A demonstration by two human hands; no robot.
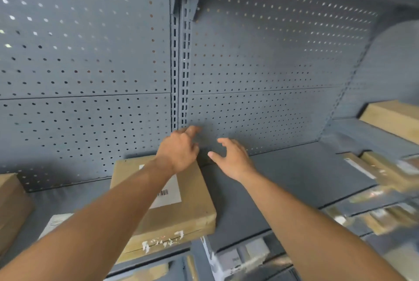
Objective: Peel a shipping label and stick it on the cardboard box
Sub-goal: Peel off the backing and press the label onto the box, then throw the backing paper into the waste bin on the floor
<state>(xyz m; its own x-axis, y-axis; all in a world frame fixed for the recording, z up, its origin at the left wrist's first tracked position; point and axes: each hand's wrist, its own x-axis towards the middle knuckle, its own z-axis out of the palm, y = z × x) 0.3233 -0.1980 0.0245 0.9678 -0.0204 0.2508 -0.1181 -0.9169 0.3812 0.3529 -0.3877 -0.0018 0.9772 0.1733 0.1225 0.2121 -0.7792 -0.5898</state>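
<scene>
A flat cardboard box lies on the grey shelf, with a white shipping label stuck on its top; my left forearm hides part of the label. My left hand hovers over the box's far edge, fingers loosely curled and the index finger pointing at the pegboard, nothing in it. My right hand floats just right of the box above bare shelf, fingers spread and empty. White torn tape remnants mark the box's front edge.
A grey pegboard wall with a slotted upright stands behind. Another cardboard box sits at the left, one at the far right, blurred packages on lower right shelves. A white sheet lies left of my arm.
</scene>
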